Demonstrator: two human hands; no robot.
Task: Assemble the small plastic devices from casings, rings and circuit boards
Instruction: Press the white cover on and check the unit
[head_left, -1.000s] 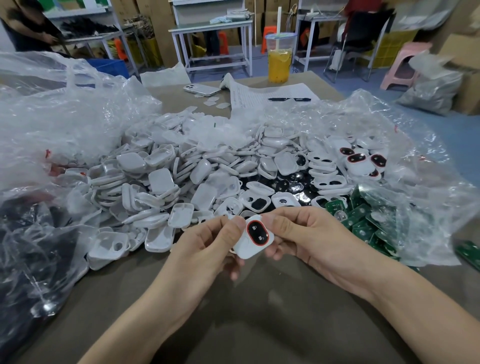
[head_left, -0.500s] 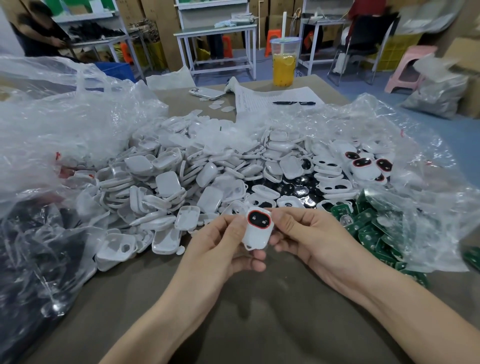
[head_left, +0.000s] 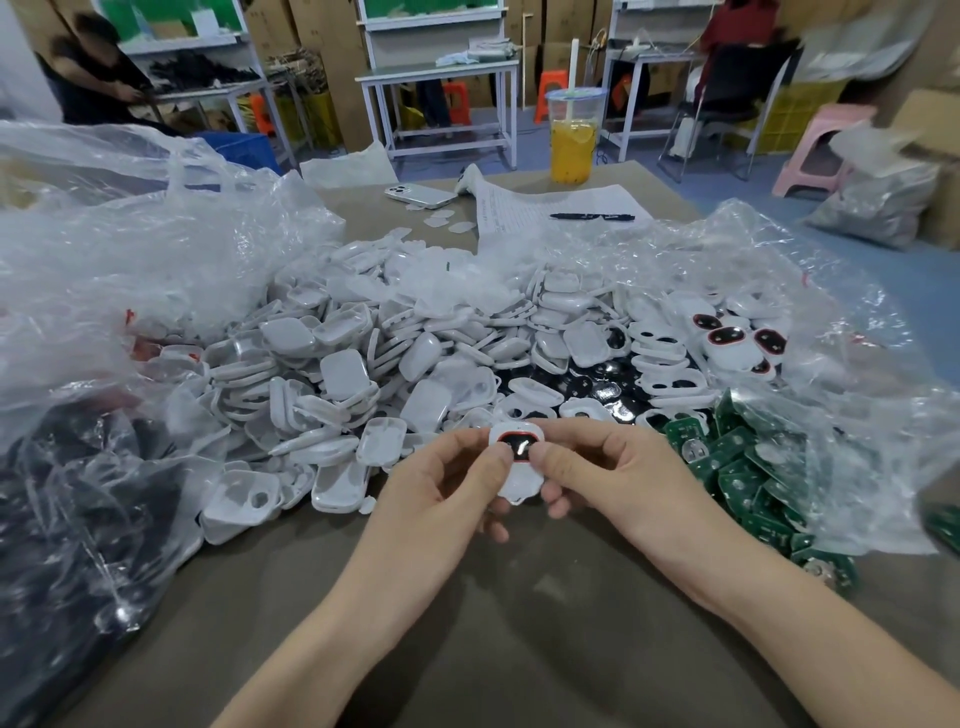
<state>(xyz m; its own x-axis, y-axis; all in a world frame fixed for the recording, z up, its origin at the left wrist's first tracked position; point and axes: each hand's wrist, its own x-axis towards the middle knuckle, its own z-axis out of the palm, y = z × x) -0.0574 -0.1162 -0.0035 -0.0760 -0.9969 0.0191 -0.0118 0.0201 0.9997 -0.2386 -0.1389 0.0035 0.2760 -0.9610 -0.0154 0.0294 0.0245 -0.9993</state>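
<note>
Both hands hold one small white device (head_left: 517, 457) with a black window ringed in red, just above the brown table near its middle. My left hand (head_left: 447, 483) grips its left side and its thumb presses the face. My right hand (head_left: 597, 467) grips the right side, thumb on the window's edge. Behind lies a big heap of white casings (head_left: 363, 364). Black glossy inserts (head_left: 597, 384) sit among white rings. Green circuit boards (head_left: 737, 467) lie at the right. Several finished devices (head_left: 732, 343) rest at the back right.
Crumpled clear plastic bags (head_left: 130, 260) flank the heap on both sides; a dark bag (head_left: 67, 519) sits at the left. At the table's far end stand a cup of orange drink (head_left: 573, 140), a phone (head_left: 418, 195), and a paper sheet with a pen (head_left: 592, 216).
The device has turned from tilted to upright between my hands and both thumbs have closed onto its red-ringed face. My head has come closer.
</note>
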